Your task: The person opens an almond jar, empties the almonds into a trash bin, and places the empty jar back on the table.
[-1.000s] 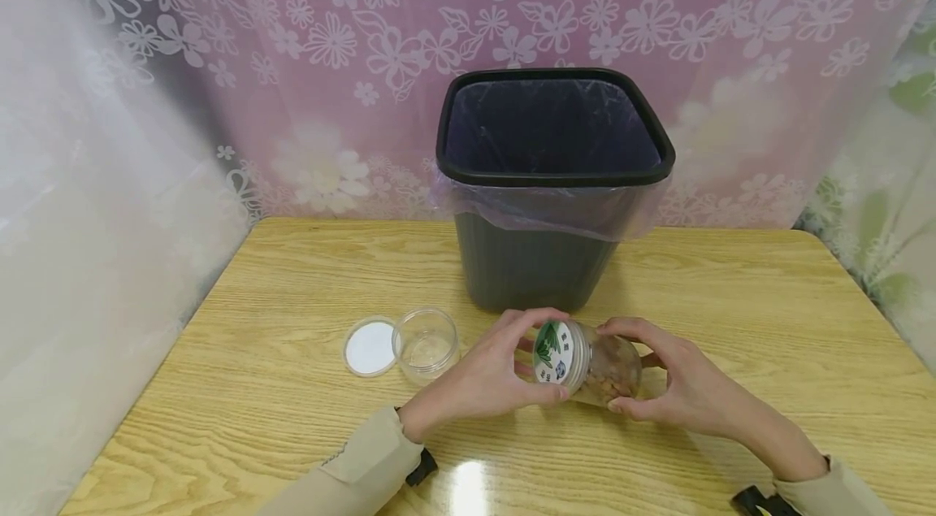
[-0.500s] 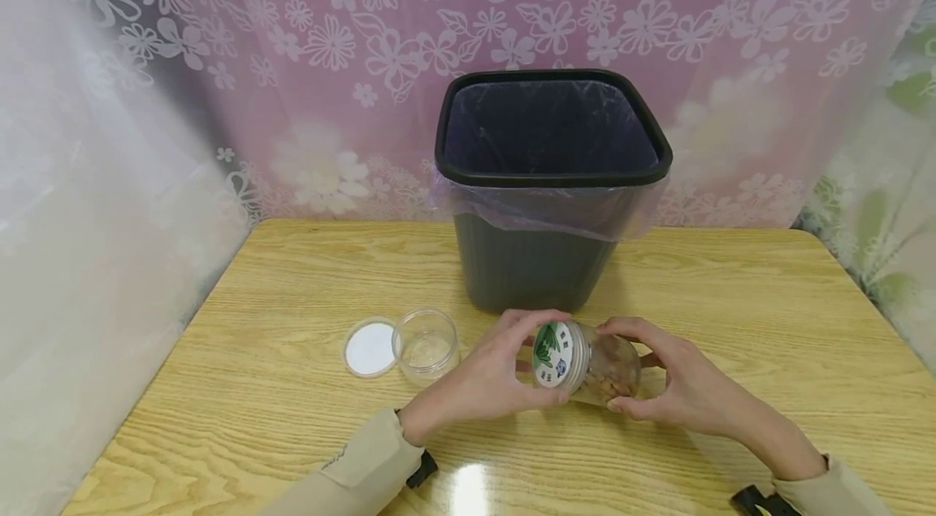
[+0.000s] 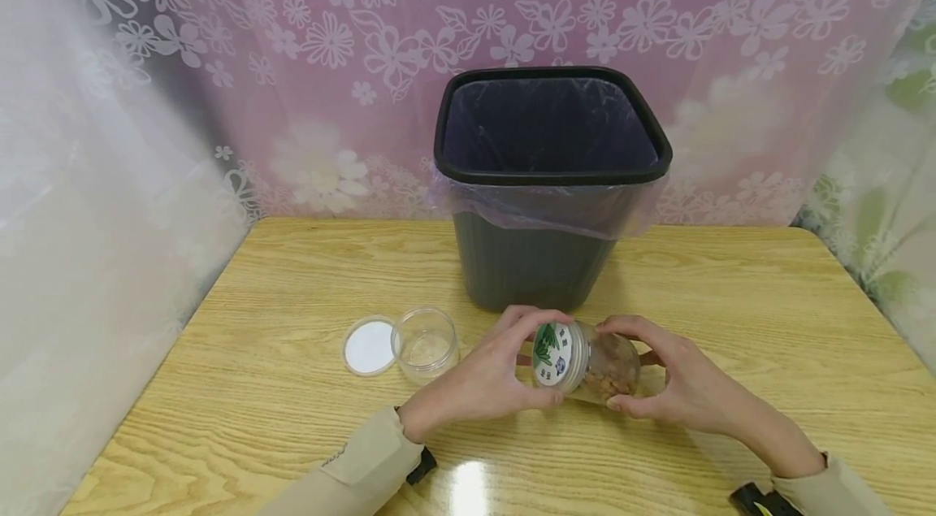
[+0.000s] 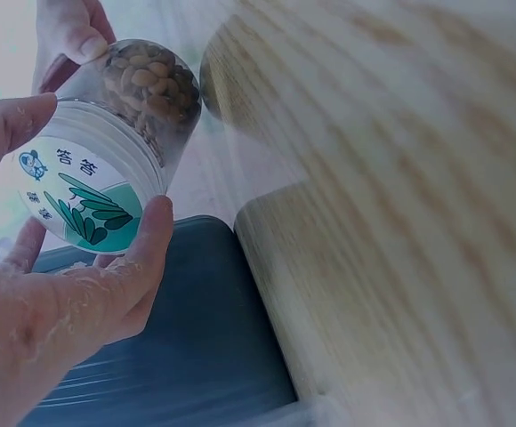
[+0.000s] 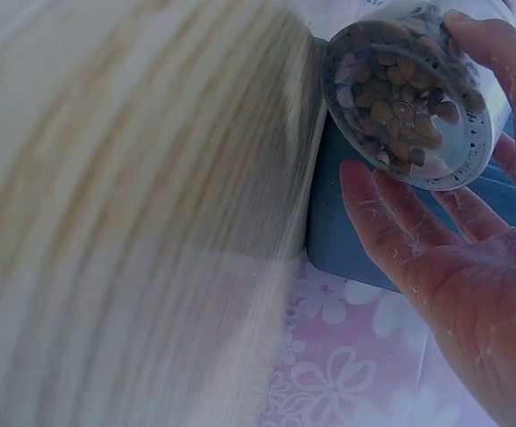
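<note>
A clear plastic jar (image 3: pixel 613 366) of small brown nut-like pieces lies tilted between both hands, low over the table in front of the bin. Its lid (image 3: pixel 552 355), with a white and green leaf label, faces left. My left hand (image 3: pixel 504 374) grips the lid by its edge, thumb below and fingers above. On the other side my right hand (image 3: pixel 676 378) holds the jar's body near its base. The left wrist view shows the leaf label (image 4: pixel 84 196) between thumb and fingers. Through the jar's bottom (image 5: pixel 405 107) in the right wrist view, the brown pieces show.
Behind the hands stands a dark bin (image 3: pixel 537 264) with a black rim and a plastic liner. An open clear jar (image 3: pixel 426 347) sits left of my left hand, beside a round white lid (image 3: pixel 369 348). All stand on a wooden table (image 3: pixel 292 280) before a flowered curtain (image 3: pixel 351 36).
The label on the lid is turned slightly, and my left thumb has shifted slightly at the lid's lower edge. My right hand keeps its hold on the jar.
</note>
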`<state>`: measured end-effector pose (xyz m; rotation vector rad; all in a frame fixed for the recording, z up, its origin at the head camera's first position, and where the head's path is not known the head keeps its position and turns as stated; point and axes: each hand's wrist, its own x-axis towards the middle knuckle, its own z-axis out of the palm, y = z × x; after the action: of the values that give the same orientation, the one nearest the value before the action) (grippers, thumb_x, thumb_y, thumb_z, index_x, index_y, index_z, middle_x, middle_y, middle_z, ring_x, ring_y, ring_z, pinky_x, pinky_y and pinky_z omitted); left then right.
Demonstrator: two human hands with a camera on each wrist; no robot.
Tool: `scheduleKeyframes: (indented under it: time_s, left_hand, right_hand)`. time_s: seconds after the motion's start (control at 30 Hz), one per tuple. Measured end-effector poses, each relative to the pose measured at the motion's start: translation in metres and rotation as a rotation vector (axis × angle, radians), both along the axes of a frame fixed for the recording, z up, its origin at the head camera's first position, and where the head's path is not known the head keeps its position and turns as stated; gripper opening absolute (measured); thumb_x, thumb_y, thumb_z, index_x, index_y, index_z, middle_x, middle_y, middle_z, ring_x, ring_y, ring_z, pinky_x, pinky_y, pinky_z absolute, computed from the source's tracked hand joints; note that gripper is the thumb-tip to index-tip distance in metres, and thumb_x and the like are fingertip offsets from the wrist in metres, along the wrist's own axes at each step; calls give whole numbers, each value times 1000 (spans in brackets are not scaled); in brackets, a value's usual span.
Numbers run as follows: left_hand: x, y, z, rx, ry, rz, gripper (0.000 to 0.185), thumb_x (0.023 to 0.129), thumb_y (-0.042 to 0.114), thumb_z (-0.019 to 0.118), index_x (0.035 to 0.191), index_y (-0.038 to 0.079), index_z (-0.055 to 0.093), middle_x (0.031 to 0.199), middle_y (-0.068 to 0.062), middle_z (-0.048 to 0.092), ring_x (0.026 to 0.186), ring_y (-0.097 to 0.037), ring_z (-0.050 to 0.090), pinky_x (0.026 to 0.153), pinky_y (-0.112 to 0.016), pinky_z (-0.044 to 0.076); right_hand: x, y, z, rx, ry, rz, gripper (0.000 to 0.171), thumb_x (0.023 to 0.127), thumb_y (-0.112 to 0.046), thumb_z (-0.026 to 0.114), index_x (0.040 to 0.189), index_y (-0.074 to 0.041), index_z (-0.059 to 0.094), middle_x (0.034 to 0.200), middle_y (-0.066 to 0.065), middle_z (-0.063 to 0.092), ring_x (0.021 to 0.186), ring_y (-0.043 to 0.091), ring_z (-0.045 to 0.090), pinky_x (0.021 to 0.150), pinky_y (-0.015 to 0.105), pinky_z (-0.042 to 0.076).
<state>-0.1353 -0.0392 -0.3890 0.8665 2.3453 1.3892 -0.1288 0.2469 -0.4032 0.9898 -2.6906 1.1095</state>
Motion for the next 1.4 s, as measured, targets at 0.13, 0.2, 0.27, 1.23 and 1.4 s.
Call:
scheduleKeyframes:
  time_s: [0.13,0.2,0.27,1.23,1.4]
  left_hand:
    - [-1,0,-1,7,-10,6,82,83,19,84,149,42,41,146,0,40,124,-15,52,98,-23,54]
    - [-1,0,-1,15,-23,11,82,83,19,85,149,42,42,145,0,41,123,-14,52,96,-22,54]
    - [-1,1,-2,22,-35,19,83,82,21,85,149,43,42,145,0,41,122,-15,53,95,-22,55]
    - [0,0,2,11,-34,34,83,83,25,85,151,41,41,148,2,40,129,-17,48,98,-25,54]
    - [0,0,0,1,3,9,86,81,16,84,150,40,41,152,1,36,131,-15,47,98,-23,54]
  right_hand:
    - [0,0,0,-4,-4,3,80,74,-22,94,142,-23,52,136,4,60,122,-4,53,78,29,61]
    - [0,0,0,-2,-6,-2,80,74,-23,94,142,-24,52,137,3,60,122,-4,54,78,29,61]
    - [0,0,0,1,-7,-8,80,73,-22,94,142,-24,53,137,2,60,122,-4,54,78,29,61]
    - [-1,1,0,-11,-4,5,81,73,-23,94,142,-23,52,136,4,60,121,-4,54,78,29,61]
    - [0,1,-1,-15,-3,8,81,73,-22,94,142,-23,52,135,3,60,121,-4,54,78,29,61]
